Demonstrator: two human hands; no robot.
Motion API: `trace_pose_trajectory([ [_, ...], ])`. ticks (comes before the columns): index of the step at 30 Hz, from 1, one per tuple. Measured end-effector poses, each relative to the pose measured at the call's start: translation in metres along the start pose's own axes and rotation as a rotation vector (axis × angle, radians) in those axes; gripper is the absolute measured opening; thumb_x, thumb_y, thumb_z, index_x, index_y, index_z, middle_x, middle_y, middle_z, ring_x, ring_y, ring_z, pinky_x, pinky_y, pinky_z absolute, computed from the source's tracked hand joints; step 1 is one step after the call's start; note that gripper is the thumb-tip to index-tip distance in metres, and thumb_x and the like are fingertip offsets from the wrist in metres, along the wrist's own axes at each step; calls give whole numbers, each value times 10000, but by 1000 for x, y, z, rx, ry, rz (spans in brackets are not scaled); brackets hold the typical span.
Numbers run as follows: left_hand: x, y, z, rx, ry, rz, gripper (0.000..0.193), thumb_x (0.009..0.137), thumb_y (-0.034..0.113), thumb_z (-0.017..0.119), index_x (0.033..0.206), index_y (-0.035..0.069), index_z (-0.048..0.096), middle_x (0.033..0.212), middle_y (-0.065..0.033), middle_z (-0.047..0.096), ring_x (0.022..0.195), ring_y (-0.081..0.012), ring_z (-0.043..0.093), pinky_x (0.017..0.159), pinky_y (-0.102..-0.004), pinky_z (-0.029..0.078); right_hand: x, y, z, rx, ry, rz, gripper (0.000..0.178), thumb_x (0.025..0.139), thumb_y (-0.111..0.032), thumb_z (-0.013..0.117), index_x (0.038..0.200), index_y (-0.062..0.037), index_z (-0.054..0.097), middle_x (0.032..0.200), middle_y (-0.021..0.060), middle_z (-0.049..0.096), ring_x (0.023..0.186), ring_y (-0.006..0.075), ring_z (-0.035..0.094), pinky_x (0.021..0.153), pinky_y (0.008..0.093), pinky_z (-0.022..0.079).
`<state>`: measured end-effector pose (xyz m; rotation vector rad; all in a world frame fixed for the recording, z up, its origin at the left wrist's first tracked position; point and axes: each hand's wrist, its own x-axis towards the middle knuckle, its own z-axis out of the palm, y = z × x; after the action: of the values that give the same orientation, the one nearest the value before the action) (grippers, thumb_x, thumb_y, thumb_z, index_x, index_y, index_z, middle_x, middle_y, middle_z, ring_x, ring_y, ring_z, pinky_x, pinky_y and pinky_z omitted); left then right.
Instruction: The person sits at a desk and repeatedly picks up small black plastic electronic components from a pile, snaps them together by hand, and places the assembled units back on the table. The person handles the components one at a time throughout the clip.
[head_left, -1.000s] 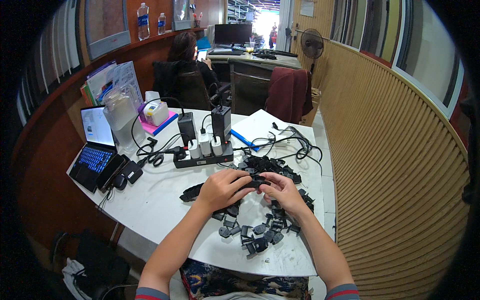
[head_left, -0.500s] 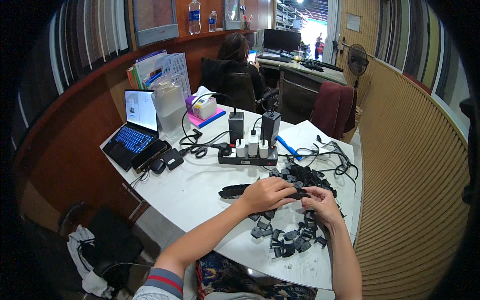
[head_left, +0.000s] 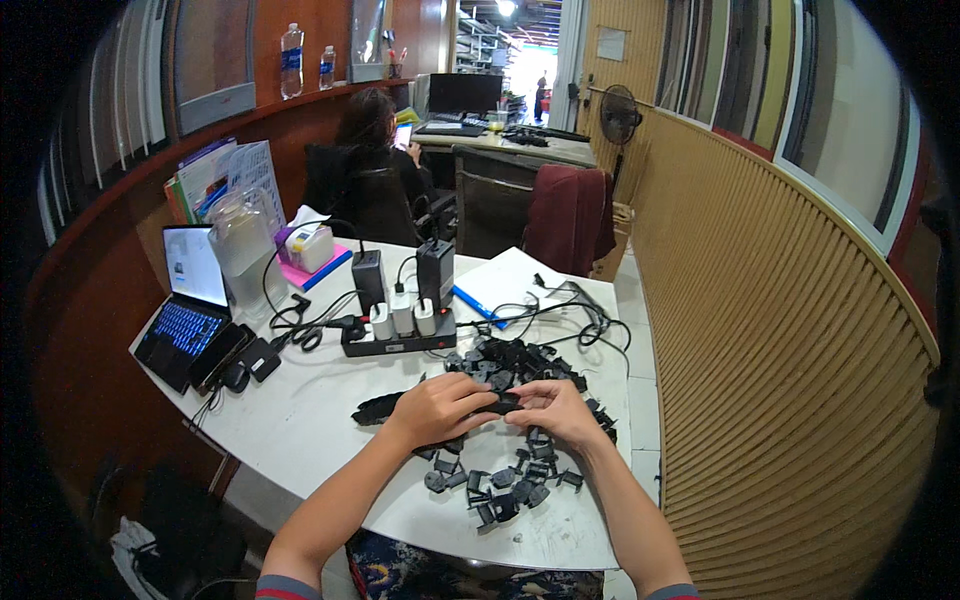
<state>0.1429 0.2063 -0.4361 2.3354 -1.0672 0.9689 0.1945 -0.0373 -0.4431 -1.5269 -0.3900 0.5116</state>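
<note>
Both hands are closed on a long black row of small plastic pieces (head_left: pixel 376 409), held just above the white table. My left hand (head_left: pixel 438 408) wraps over its middle, and the row's left end sticks out past the wrist. At the right end, the fingertips of my right hand (head_left: pixel 556 412) pinch the row close to the left fingers. What lies between the fingertips is partly hidden. Loose dark grey plastic clips (head_left: pixel 508 492) are scattered nearer me, below the hands. A denser heap of black pieces (head_left: pixel 515 360) lies just beyond them.
A power strip (head_left: pixel 398 343) with chargers stands beyond the hands, with tangled cables (head_left: pixel 590 318) to its right. At the left are a laptop (head_left: pixel 190 310), a water jug (head_left: pixel 245 250) and a tissue pack (head_left: pixel 308 243). Another person (head_left: pixel 365 160) sits farther off, holding a phone.
My view has swung right, so the table and hands appear farther left in the picture. Both hands stay on the black row, with only slight finger movement.
</note>
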Motion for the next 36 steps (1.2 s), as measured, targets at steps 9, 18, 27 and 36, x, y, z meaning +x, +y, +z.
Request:
trace_pose_trajectory([
  [9,3,1,-4,13,10,-24,266,847,252,827,1043,87,756,999,-52,743,850,-232,709,744,-353,594,-2,-6,11,-190,98,-33,517,758,-123,932,1209,30,731,975,54,722,856,84,683,754,232,550],
  [18,4,-20,-34,152,240,-219,292,816,241,853,1049,86,768,949,-71,745,829,-245,710,722,-355,583,-16,-21,-26,-807,425,-427,251,839,-132,795,1069,-32,773,1016,145,731,946,290,685,880,381,553],
  [27,2,-25,-33,218,188,-265,322,779,292,896,995,86,773,887,-84,751,752,-248,724,658,-350,579,-21,-13,-41,-1031,291,-310,317,833,-105,771,1140,-41,727,1120,154,650,1082,323,626,958,408,526],
  [36,2,-24,-30,191,195,-254,302,818,340,864,948,85,770,871,-49,735,736,-222,708,663,-338,575,-9,1,-25,-959,295,-310,351,833,-84,791,1170,-33,709,1144,163,615,1014,352,653,925,418,539],
])
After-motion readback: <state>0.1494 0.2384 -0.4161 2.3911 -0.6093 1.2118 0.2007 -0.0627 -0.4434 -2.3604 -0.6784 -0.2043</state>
